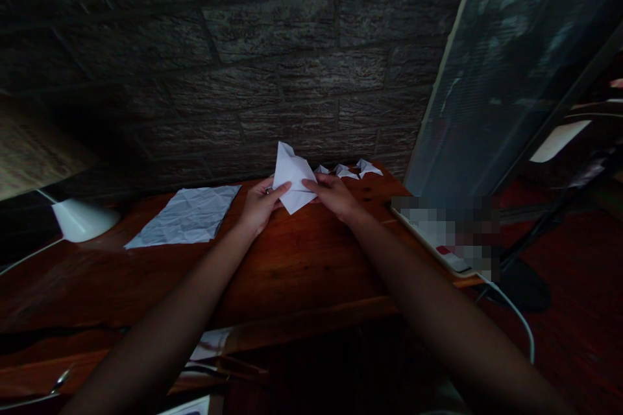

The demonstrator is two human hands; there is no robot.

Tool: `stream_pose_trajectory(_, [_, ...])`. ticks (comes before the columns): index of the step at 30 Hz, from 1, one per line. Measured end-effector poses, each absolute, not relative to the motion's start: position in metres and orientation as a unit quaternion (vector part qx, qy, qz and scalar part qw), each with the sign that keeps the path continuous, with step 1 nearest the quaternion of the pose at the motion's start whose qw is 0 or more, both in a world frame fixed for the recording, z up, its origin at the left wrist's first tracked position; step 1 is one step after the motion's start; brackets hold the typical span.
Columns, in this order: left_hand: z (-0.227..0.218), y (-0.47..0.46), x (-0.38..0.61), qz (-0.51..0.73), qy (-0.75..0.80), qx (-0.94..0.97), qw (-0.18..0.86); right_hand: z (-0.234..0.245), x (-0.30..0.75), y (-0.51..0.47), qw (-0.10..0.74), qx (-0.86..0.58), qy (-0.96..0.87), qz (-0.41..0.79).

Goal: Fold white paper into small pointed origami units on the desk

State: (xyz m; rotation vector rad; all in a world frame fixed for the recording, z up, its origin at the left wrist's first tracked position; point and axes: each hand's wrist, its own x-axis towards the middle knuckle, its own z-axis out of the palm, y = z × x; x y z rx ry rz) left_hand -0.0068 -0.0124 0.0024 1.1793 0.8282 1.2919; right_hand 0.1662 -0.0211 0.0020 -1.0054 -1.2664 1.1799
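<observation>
A folded sheet of white paper [294, 175], with a pointed top and a pointed lower corner, is held up above the wooden table [302, 259]. My left hand [263, 204] grips its left side, thumb lying on the front face and a ring on one finger. On the other side my right hand [333, 194] pinches the paper, its thumb also on the front. The fingers behind the sheet are mostly hidden. Several small folded paper pieces [346, 172] sit just beyond my right hand, by the wall. Left of my hands lies a creased stack of paper [187, 215].
A lamp with a white base [85, 220] stands at the table's left. Along the right edge lies a flat pale device [428, 237], partly blurred out, with a white cable [520, 321] hanging down. A stone-block wall [272, 78] closes off the back. Below is an open drawer-like space.
</observation>
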Motion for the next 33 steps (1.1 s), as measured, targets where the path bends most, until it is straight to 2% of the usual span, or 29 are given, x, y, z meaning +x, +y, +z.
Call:
stream_pose_trajectory(9, [-0.001, -0.002, -0.010, 0.617, 0.345, 0.500, 0.501, -0.001, 0.170, -0.020, 0.532, -0.438, -0.544, 0.479])
stream_pose_trajectory(17, [0.001, -0.014, -0.005, 0.532, 0.358, 0.606, 0.470, 0.002, 0.170, -0.022, 0.589, -0.424, -0.506, 0.465])
stream_pose_trajectory(21, [0.001, -0.019, -0.001, 0.509, 0.360, 0.622, 0.474, -0.004, 0.168, -0.020, 0.561, -0.416, -0.543, 0.466])
stream_pose_trajectory(27, [-0.003, -0.014, -0.001, 0.537, 0.370, 0.600, 0.463, -0.011, 0.168, -0.011, 0.592, -0.381, -0.598, 0.383])
stream_pose_trajectory(33, [-0.008, -0.003, -0.007, 0.600, 0.359, 0.502, 0.508, -0.009, 0.166, -0.013, 0.532, -0.377, -0.681, 0.334])
